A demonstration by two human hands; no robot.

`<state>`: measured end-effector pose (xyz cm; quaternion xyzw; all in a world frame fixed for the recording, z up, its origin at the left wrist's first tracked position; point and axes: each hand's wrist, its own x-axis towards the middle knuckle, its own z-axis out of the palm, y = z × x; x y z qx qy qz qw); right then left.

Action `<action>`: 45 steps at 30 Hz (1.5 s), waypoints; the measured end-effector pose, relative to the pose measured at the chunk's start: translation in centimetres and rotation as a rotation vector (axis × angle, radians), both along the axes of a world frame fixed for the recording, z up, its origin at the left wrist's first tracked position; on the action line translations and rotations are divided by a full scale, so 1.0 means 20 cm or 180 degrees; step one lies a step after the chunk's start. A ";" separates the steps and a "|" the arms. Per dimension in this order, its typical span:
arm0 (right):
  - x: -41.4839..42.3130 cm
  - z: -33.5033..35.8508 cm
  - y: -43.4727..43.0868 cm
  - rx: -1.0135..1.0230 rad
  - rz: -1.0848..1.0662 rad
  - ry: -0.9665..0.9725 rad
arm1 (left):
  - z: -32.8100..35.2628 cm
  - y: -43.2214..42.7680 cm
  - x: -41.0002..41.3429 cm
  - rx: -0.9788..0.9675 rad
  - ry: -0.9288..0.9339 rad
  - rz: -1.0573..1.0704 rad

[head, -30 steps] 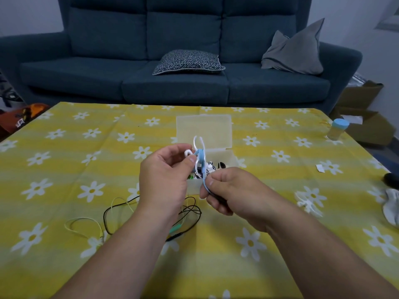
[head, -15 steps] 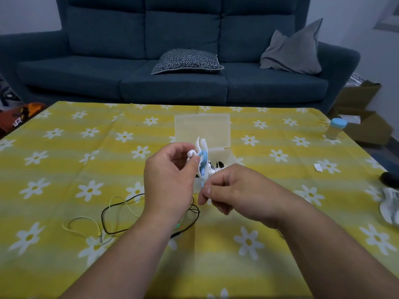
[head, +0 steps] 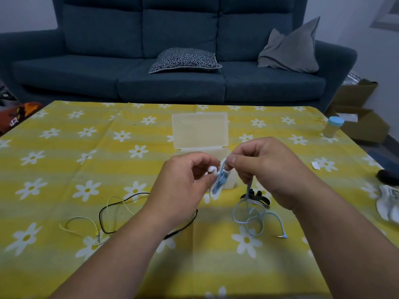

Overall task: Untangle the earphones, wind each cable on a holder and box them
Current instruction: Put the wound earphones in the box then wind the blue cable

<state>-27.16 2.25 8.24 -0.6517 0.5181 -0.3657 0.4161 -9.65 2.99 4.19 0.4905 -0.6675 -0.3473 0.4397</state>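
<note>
On yellow daisy tablecloth (head: pixel 64 169), clear box (head: pixel 199 130), blue sofa (head: pixel 172 87) behind

body: two arms, lower half of frame | left hand (head: pixel 185 180): bare, forearm bare down to bottom edge | right hand (head: pixel 267 169): bare, short-trimmed thumbnail showing, forearm bare down to lower right corner

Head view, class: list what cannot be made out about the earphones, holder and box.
1. Holder: blurred and partly behind the left hand; turns of blue cable cannot be counted.
2. Box: inside hidden behind the left hand and right hand.
3. Black cable: part runs under the left forearm.
4. White object: cut off by the right edge.
</note>
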 end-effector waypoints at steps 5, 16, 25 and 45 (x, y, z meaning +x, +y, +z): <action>0.00 -0.02 0.00 -0.0119 -0.0175 0.0117 | 0.00 0.01 0.00 0.0256 0.0256 -0.0231; -0.04 -0.07 -0.06 -0.0111 -0.0592 -0.0304 | 0.03 0.02 0.00 0.0951 0.1920 -0.0580; 0.11 -0.18 -0.01 0.0940 0.0329 -0.0384 | 0.04 -0.03 0.02 0.0966 0.2639 0.0474; 0.18 -0.07 0.08 0.0610 0.1110 0.0241 | -0.01 -0.06 0.06 0.0004 0.0899 0.1462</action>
